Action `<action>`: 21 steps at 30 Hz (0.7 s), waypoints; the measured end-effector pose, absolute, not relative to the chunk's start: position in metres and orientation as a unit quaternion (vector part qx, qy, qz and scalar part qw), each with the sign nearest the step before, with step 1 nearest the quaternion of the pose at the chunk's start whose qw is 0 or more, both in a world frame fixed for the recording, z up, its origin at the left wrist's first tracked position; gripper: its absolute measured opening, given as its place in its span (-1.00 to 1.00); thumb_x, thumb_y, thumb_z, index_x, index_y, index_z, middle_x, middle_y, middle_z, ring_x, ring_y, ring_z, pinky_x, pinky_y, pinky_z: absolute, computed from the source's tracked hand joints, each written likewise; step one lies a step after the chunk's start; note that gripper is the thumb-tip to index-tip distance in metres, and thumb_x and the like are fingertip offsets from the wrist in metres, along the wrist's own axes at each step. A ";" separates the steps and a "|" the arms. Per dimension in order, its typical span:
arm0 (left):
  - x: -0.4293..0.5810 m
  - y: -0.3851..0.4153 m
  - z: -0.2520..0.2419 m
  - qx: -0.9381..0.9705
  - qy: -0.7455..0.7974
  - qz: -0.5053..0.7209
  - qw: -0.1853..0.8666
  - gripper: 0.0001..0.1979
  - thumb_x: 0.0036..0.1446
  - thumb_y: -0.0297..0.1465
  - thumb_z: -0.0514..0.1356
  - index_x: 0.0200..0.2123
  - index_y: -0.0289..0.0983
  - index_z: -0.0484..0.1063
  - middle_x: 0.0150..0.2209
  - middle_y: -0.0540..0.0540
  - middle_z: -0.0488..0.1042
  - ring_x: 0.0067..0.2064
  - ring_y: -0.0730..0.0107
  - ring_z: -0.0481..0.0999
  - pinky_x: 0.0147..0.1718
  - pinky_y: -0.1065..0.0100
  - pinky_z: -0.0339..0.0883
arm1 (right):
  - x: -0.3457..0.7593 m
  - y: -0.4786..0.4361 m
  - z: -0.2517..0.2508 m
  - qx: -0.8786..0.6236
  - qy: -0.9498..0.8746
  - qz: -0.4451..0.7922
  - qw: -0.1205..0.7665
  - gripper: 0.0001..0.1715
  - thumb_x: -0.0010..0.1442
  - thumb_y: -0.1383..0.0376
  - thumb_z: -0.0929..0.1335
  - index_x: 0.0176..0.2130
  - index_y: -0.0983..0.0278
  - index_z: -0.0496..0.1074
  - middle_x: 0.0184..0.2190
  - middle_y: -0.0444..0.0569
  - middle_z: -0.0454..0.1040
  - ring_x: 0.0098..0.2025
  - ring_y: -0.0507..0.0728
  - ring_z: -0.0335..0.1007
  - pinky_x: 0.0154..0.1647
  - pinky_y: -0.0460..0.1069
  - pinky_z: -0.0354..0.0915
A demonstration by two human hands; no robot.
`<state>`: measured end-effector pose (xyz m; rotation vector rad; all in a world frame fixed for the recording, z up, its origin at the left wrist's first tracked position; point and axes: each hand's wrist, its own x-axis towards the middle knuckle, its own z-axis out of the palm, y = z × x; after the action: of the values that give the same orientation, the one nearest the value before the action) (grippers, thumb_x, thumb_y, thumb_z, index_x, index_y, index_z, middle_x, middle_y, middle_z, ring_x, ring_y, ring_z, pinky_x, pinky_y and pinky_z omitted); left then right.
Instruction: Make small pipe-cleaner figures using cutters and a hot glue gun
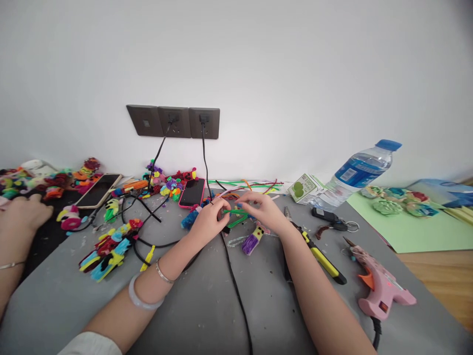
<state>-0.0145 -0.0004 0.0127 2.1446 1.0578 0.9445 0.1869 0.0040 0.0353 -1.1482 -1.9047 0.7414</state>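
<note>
A green pipe cleaner [236,212] spans the short gap between my hands above the grey table. My left hand [210,218] is closed, its thumb and fingers pinching one end. The other end meets the bent fingers of my right hand [261,209], which look closed on it, though the fingertips partly cover the grip. Just below lies a small pipe-cleaner figure [253,239] with a purple lower part and a pale head. A fuzzy blue piece [189,220] rests beside my left hand. Loose pipe cleaners [271,185] lie behind my hands.
On the right are pliers [321,259], a pink glue gun [384,288], keys [334,221], a water bottle [354,172] and a juice carton [305,189]. Black cables [234,286] cross the table. Phones [192,193] and colourful figures [111,251] lie left, near another person's hand [27,212].
</note>
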 end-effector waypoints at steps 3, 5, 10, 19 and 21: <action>-0.014 0.000 0.013 0.790 0.408 0.358 0.283 -0.86 0.10 -0.54 0.10 -0.25 -0.24 0.33 -0.27 -0.02 0.45 -0.47 0.51 0.33 -0.45 0.43 0.18 | 0.180 0.002 0.034 -0.421 -0.776 0.322 0.341 -0.86 0.13 0.35 0.35 -0.31 0.27 0.54 -0.32 -0.01 0.56 -0.28 0.13 0.42 -0.23 0.02 0.31; -0.014 0.000 0.014 0.785 0.414 0.362 0.286 -0.84 0.10 -0.54 0.09 -0.23 -0.23 0.34 -0.28 -0.01 0.45 -0.48 0.51 0.33 -0.46 0.43 0.17 | 0.178 0.001 0.034 -0.428 -0.771 0.330 0.337 -0.86 0.12 0.36 0.34 -0.31 0.27 0.53 -0.34 -0.02 0.55 -0.32 0.12 0.40 -0.26 0.01 0.30; -0.014 -0.001 0.015 0.792 0.412 0.347 0.286 -0.78 0.06 -0.55 0.13 -0.19 -0.23 0.34 -0.43 0.06 0.38 -0.47 0.48 0.35 -0.45 0.43 0.18 | 0.181 0.001 0.036 -0.437 -0.756 0.323 0.365 -0.82 0.12 0.37 0.30 -0.28 0.27 0.49 -0.31 -0.02 0.52 -0.25 0.13 0.38 -0.21 0.02 0.28; -0.014 0.003 0.010 0.769 0.393 0.408 0.296 -0.91 0.12 -0.50 0.12 -0.29 -0.25 0.39 -0.27 -0.03 0.48 -0.43 0.50 0.36 -0.43 0.45 0.22 | 0.179 0.000 0.036 -0.394 -0.711 0.397 0.425 -0.84 0.11 0.33 0.34 -0.24 0.24 0.34 -0.29 -0.06 0.40 -0.24 0.09 0.32 -0.24 -0.03 0.25; -0.014 0.003 0.011 0.767 0.389 0.414 0.297 -0.92 0.11 -0.51 0.12 -0.32 -0.26 0.39 -0.28 -0.03 0.47 -0.44 0.51 0.35 -0.44 0.45 0.21 | 0.178 0.000 0.038 -0.384 -0.679 0.439 0.446 -0.81 0.10 0.27 0.38 -0.24 0.24 0.34 -0.27 -0.04 0.41 -0.21 0.10 0.34 -0.24 -0.03 0.27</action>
<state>-0.0138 0.0028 0.0107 2.0390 1.0347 1.1017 0.1784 -0.0003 0.0380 -0.9524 -1.6821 1.0868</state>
